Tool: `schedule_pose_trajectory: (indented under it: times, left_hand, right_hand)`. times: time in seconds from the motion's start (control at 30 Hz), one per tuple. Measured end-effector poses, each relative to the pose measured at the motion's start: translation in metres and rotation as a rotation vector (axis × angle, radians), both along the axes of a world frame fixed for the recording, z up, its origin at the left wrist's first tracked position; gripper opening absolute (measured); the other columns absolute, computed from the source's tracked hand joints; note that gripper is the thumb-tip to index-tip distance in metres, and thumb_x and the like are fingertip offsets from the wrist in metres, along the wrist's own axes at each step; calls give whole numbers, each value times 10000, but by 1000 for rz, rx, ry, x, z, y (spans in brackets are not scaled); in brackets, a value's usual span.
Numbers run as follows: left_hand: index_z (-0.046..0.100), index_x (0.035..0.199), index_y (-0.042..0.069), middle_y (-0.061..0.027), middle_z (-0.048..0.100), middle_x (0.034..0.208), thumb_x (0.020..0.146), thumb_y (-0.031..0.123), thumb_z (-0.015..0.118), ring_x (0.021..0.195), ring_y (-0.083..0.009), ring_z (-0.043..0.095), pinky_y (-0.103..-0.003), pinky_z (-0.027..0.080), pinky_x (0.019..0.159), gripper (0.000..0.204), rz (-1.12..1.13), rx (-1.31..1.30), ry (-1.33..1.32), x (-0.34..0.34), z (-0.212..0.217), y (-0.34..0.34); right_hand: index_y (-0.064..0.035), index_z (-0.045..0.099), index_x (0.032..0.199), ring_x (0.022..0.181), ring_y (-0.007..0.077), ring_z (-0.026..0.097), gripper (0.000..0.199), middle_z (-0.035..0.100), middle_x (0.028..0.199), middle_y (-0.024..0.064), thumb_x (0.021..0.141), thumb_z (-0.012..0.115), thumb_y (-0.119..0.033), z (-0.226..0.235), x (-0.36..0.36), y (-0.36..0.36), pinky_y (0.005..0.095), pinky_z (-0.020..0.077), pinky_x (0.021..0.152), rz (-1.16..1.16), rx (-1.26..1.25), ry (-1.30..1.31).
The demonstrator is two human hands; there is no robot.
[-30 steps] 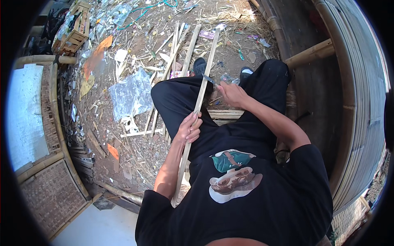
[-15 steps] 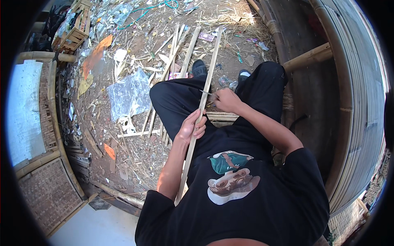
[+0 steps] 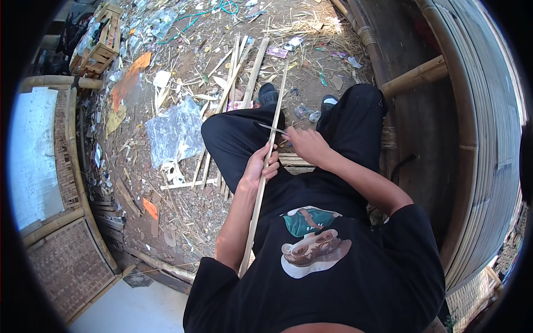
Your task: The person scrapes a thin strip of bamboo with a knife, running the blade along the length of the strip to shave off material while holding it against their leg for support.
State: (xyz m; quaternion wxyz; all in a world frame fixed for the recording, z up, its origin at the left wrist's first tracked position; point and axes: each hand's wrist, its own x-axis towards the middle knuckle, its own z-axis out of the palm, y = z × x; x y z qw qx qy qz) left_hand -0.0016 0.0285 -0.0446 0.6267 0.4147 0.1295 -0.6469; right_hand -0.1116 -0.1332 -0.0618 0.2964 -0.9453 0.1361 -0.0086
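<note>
A long, pale bamboo strip (image 3: 280, 91) runs from beside my left upper arm out past my knees. My left hand (image 3: 260, 165) is wrapped round it near its middle, at my lap. Just beyond that grip, a knife (image 3: 271, 128) lies across the strip, its thin blade pointing left. My right hand (image 3: 308, 146) is closed round the knife's handle, which the fingers mostly hide. The strip passes over my left thigh, and its far tip stands above the ground beyond my left shoe (image 3: 268, 94).
More bamboo strips (image 3: 256, 72) lie on the littered ground past my left knee. A clear plastic sheet (image 3: 175, 130) is spread left of that knee. At the far left stands a wooden crate (image 3: 104, 44). A bamboo-framed structure (image 3: 469, 127) rises close on my right.
The knife blade reaches farther left across the strip, and my right hand has shifted slightly nearer. The strip's far end has come closer and turned, showing a narrower side. My left hand still grips it.
</note>
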Motion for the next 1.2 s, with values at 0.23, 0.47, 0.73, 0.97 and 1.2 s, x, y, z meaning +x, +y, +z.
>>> schedule_pose_trajectory:
  times: [0.23,0.47,0.73,0.97,1.2]
  left_hand:
    - [475,1010,59,12,339,594,1022,289,354,346,-49,284,-190,275,283,260,63,-106,69,-2,2,6]
    - [474,1021,50,9,332,587,1027,282,330,329,-55,290,-186,301,262,273,56,-154,130,-14,18,9]
    - [478,1003,82,15,334,583,1025,276,340,329,-52,282,-190,272,262,239,38,-157,93,-23,23,12]
    - [471,991,71,7,336,583,1025,270,331,323,-51,287,-184,287,252,245,77,-221,193,-21,29,13]
    - [442,991,61,6,330,580,1026,277,325,315,-56,299,-190,286,244,248,62,-225,182,-29,31,24]
  right_hand:
    - [-32,433,966,623,358,635,152,606,725,183,877,500,-135,-15,-5,6,455,499,525,232,-34,-42]
    - [-41,419,990,658,411,622,155,614,713,201,870,486,-115,-10,4,-18,497,484,550,84,59,37]
    - [-37,400,975,673,422,618,130,601,681,210,869,446,-97,-5,8,-32,514,476,567,70,6,59]
    - [-29,389,982,713,417,623,159,618,729,212,868,469,-105,-3,4,-42,519,474,580,85,57,58]
    - [-31,398,999,662,417,619,190,611,683,200,829,478,-55,3,2,-32,504,483,563,116,14,84]
